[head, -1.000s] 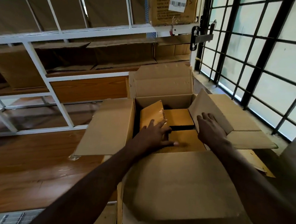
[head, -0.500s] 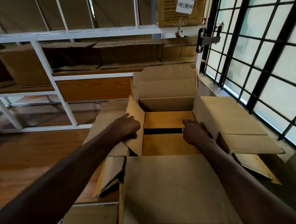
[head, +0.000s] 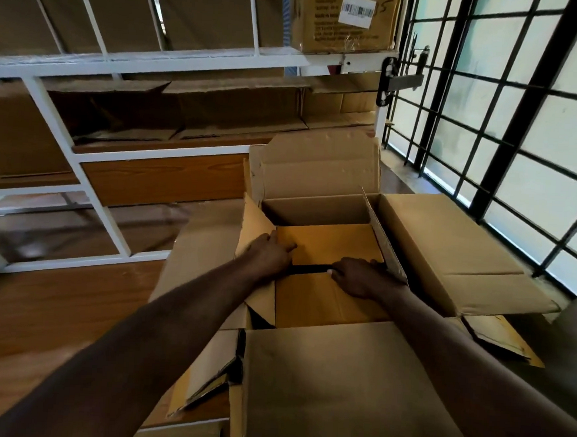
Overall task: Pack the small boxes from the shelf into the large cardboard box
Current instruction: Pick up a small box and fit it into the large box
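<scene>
Atop the shelf (head: pixel 175 59), a barcode-labelled carton (head: pixel 343 22), print unreadable; below, both hands' grip on large cardboard box (head: pixel 320 173) flaps.

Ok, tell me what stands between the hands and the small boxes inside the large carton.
Nothing visible does. The left hand and right hand already reach inside the large cardboard box, resting on the two small boxes, with all the flaps folded outward or upright, clear of the opening.
</scene>
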